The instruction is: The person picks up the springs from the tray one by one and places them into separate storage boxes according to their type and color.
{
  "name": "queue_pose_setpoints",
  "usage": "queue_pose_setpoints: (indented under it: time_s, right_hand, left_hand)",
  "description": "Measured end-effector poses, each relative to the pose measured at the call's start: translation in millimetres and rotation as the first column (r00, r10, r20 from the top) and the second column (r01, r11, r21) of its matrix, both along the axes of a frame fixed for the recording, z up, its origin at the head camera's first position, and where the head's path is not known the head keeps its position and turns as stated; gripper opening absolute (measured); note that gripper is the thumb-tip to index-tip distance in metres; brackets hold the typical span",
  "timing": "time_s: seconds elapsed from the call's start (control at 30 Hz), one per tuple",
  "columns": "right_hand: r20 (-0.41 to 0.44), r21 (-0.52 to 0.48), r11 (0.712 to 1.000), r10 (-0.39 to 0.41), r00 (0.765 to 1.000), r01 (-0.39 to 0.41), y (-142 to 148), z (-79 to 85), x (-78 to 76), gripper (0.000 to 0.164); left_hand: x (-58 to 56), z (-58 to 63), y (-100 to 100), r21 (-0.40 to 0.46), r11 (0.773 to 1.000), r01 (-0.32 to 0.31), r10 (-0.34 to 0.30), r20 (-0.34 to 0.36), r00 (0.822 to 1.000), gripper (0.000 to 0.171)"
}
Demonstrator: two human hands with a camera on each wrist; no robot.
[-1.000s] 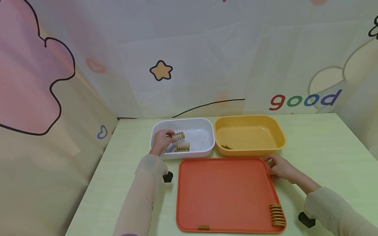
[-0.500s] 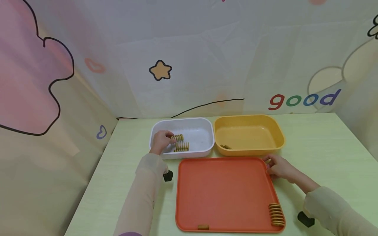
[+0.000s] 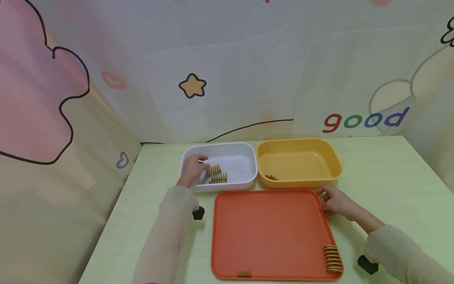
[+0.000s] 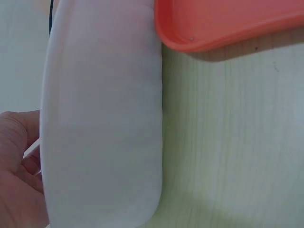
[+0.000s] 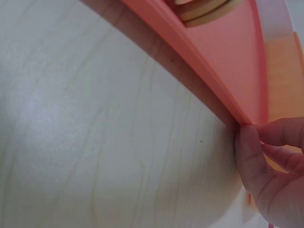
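My left hand point(image 3: 193, 169) is over the left end of the white bin point(image 3: 242, 184), thumb and index finger spread apart. Just beyond its fingertips lies a gold coil spring point(image 3: 214, 170), tilted against the other springs point(image 3: 219, 177) in the bin. In the left wrist view the bin's outer wall point(image 4: 102, 118) hides part of that hand point(image 4: 19, 166). My right hand point(image 3: 337, 203) pinches the far right corner of the orange tray point(image 3: 273, 232); the right wrist view shows thumb and fingers on its rim. A large gold spring point(image 3: 332, 259) and a small one point(image 3: 244, 273) lie on the tray.
A yellow bin point(image 3: 301, 165) stands right of the white one, with small dark-gold pieces point(image 3: 272, 177) in its near left corner. Both bins stand behind the tray on the pale green table point(image 3: 383, 177). A printed cloth point(image 3: 248, 79) hangs behind.
My left hand has let go of the spring it held in the white bin and drawn slightly left. The spring now lies beside the others. My right hand stays on the tray.
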State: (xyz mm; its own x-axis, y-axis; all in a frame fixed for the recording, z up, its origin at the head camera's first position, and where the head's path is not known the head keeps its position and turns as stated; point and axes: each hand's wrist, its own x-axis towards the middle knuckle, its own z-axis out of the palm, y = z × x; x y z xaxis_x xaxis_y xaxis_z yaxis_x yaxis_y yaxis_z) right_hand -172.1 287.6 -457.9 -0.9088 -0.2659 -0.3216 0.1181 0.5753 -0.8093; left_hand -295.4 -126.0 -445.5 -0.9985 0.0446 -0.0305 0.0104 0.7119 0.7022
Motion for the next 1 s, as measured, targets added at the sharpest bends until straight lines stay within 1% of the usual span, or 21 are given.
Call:
queue_pose_setpoints:
  time_s: [0.17,0.23,0.4,0.5,0.63,0.8,1.0]
  right_hand:
    - [-0.007,-0.011,1.000,-0.004,1.000,0.004,0,0.0,1.3,0.041]
    - [-0.020,-0.008,1.000,-0.011,1.000,0.011,0,-1.0,2.2,0.041]
    - [-0.061,0.006,1.000,-0.028,0.998,0.028,0,-3.8,4.5,0.042]
    - [-0.084,0.026,0.999,-0.032,0.996,0.034,0,-4.6,5.9,0.041]
    - [-0.099,0.045,0.998,-0.038,0.994,0.042,-1,-4.3,7.7,0.042]
    - [-0.089,0.039,0.998,-0.042,0.995,0.045,-1,-2.7,9.6,0.044]
    - [-0.093,0.039,0.998,-0.040,0.995,0.044,-1,-0.4,11.7,0.044]
  left_hand:
    - [4.8,7.1,1,0.015,0.999,0.033,-0.032,-0.050,0.998,0.030]
    - [7.7,9.0,1,0.019,0.999,0.034,-0.033,-0.059,0.998,0.029]
    - [14.5,8.9,1,0.024,0.999,0.045,-0.043,-0.083,0.996,0.026]
    - [19.2,8.2,2,0.041,0.997,0.066,-0.061,-0.105,0.993,0.025]
    - [26.7,8.6,6,0.062,0.994,0.088,-0.081,-0.113,0.990,0.023]
    - [35.8,10.5,11,0.078,0.990,0.115,-0.104,-0.126,0.987,0.022]
    - [43.1,9.4,14,0.100,0.985,0.137,-0.124,-0.128,0.984,0.022]
